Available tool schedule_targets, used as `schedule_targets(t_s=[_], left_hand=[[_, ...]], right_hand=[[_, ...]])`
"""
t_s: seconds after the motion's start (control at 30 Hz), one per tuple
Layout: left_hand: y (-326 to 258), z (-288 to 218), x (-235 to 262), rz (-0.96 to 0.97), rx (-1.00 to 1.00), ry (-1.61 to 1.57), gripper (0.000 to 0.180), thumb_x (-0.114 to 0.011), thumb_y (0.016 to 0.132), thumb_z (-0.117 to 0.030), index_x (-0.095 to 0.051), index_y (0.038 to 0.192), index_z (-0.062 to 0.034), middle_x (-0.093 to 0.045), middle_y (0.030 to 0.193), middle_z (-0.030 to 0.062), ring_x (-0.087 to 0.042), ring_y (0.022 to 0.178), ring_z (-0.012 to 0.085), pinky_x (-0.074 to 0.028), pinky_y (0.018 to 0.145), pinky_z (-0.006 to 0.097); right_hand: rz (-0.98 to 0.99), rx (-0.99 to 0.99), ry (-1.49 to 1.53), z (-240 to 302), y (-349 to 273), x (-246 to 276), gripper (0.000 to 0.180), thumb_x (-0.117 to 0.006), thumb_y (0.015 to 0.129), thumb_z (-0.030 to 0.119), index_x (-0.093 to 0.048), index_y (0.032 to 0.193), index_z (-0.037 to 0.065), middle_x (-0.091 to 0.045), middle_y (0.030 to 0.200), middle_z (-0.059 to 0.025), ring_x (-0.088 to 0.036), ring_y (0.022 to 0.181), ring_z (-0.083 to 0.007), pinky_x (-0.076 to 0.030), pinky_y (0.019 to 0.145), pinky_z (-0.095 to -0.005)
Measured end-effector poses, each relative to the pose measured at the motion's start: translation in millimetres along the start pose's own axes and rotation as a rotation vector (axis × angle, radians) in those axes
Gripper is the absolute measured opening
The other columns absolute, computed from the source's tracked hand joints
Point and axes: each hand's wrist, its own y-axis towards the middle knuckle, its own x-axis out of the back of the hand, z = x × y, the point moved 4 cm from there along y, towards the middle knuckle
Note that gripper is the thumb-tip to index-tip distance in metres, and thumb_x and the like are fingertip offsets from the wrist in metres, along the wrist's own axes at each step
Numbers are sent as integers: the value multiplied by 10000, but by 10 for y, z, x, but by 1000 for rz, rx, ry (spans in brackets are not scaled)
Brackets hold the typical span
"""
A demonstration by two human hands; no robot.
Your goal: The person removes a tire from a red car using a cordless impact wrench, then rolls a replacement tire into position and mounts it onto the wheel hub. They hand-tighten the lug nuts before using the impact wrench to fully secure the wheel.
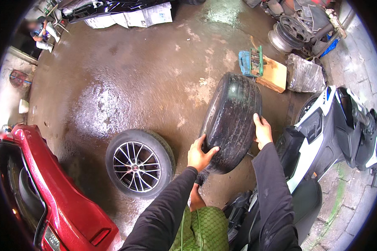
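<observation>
Black rubber, scuffed along its grooved tread, is what I see between two bare hands: a big worn tyre [238, 119], tilted on edge just ahead of the person's feet, over the wet brown floor [151, 79]; whether its underside touches down I cannot tell. By my judgement, the hold is made on both sides and the letting go is not yet done, while a second wheel, black-tyred with a silver many-spoked rim [137, 169], lies face up to the left, untouched. The left hand [200, 157] sits low on the near side, thumb spread onto the tread, fingers hooked over the sidewall edge. The right hand [263, 132] is higher, fingers pointing forward against the opposite edge, so the tyre is clasped between them. Both black-sleeved forearms reach forward and converge, the right one beside a white-and-black scooter [316, 129].
</observation>
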Motion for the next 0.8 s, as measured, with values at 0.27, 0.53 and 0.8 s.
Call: schedule_targets(t_s=[0.27,0.53,0.8], left_hand=[[783,-305,231,143,105,2,909,-795,731,-585,-513,1411,-52,-612,1303,217,-597,1208,339,-444,1043,415],[1971,-534,200,330,33,-153,880,-815,785,-446,-471,1395,86,-604,1292,277,-601,1204,315,-455,1036,379],[3009,-820,357,501,23,-120,739,-756,807,-514,-604,1289,26,-671,1182,243,-653,1115,331,-481,982,414]], right_hand=[[24,-142,361,-286,555,40,582,-531,983,537,-570,1325,67,-652,1233,-69,-627,1071,-225,-501,884,-420],[111,-317,825,-736,727,-648,435,-503,961,388,-624,1223,62,-669,1191,-107,-623,1093,-290,-488,964,-443],[52,-230,737,-424,1184,-897,479,-497,965,436,-604,1258,72,-652,1228,-99,-600,1130,-272,-463,985,-415]])
